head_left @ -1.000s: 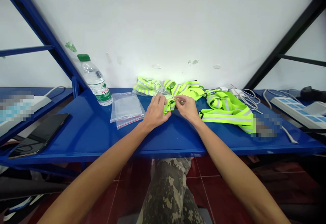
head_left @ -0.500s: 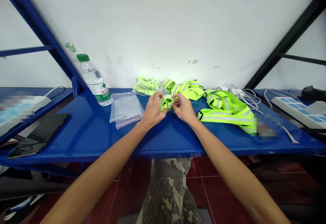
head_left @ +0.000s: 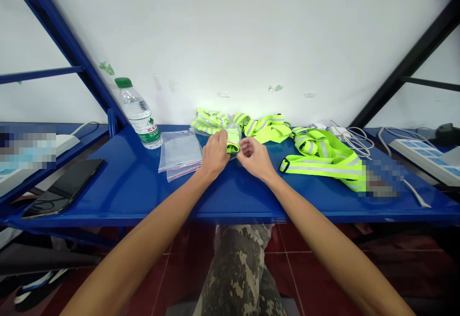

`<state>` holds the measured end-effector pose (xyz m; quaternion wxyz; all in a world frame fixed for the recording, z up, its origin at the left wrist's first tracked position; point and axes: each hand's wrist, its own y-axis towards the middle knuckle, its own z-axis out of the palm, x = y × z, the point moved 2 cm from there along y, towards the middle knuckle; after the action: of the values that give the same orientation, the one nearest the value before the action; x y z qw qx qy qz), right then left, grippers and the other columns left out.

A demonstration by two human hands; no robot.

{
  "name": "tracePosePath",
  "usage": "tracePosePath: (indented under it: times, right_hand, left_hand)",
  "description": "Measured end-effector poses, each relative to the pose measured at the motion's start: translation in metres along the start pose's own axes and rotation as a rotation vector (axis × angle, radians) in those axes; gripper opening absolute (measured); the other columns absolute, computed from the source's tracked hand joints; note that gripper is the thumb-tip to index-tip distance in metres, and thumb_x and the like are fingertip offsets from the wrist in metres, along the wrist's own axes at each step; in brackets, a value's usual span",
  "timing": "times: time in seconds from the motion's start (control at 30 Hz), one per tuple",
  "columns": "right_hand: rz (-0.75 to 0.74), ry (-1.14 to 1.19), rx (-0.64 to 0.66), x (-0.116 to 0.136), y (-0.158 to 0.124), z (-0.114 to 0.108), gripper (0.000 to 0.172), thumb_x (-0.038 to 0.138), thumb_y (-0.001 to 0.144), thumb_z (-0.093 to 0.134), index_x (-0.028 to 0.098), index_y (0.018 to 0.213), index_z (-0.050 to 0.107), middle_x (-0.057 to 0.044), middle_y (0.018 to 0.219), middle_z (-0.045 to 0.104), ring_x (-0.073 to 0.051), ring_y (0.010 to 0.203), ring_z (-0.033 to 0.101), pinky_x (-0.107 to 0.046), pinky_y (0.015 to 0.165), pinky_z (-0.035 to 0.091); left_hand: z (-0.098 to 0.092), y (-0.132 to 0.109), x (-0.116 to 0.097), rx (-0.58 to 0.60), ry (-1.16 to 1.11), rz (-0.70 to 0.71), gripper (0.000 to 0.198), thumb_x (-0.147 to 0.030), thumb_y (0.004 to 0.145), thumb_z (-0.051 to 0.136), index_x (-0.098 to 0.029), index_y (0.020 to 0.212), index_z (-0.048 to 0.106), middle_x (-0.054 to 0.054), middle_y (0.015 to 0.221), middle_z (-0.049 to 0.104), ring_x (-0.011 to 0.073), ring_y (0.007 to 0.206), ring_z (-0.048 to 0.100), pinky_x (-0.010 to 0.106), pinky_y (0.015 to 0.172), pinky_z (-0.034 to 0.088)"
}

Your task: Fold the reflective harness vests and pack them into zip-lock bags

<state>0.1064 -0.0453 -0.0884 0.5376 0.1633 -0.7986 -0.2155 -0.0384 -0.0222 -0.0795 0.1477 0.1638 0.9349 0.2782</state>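
My left hand is closed around a clear zip bag that has a folded neon-yellow reflective strap in it. Part of the bag and strap is hidden behind the fingers. At the bag's right edge, my right hand has its fingers curled and its fingertips pinched at the plastic. Just behind my hands lies another bagged yellow strap, with loose reflective straps beside it. A stack of flat clear zip bags rests left of my left hand.
On the blue table a water bottle with a green cap stands at the left, and a black phone lies near the left edge. A long reflective strap with a black buckle spreads at the right. White cables lie behind it.
The strap and bag have turned in my left hand, so the bag's edge now faces right. My right hand has drawn slightly down and away from the strap. The view has shifted a little.
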Motion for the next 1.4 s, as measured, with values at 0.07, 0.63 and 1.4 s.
tracePosePath:
  times: [0.07,0.63,1.4]
  right_hand:
    - [-0.014,-0.074,-0.025,-0.002,0.0,-0.002,0.02,0.021,0.072,0.056,0.019,0.092,0.054,0.0,0.077,0.063,-0.012,0.062,0.06,-0.024,0.059,0.047]
    - [-0.123,-0.214,0.105,0.0,-0.01,0.002,0.025,0.02,0.086,0.05,0.017,0.108,0.061,0.001,0.074,0.063,-0.013,0.061,0.06,-0.024,0.062,0.046]
    - [-0.08,-0.682,0.149,0.0,-0.012,-0.011,0.017,0.022,0.097,0.041,0.017,0.105,0.056,-0.008,0.088,0.071,-0.022,0.081,0.066,-0.029,0.071,0.039]
  left_hand:
    - [0.001,-0.001,0.0,0.019,-0.1,0.085,0.034,-0.015,0.077,0.061,-0.02,0.108,0.045,0.011,0.108,0.062,0.0278,0.103,0.058,0.036,0.082,0.048]
    - [0.002,0.005,0.011,0.014,-0.078,-0.091,0.019,-0.009,0.075,0.057,-0.023,0.077,0.044,0.002,0.074,0.061,0.0216,0.071,0.058,0.031,0.058,0.024]
    - [0.004,0.0,-0.002,0.088,0.113,-0.023,0.022,-0.006,0.081,0.051,-0.021,0.096,0.055,0.011,0.095,0.066,0.0313,0.095,0.058,0.036,0.067,0.043]
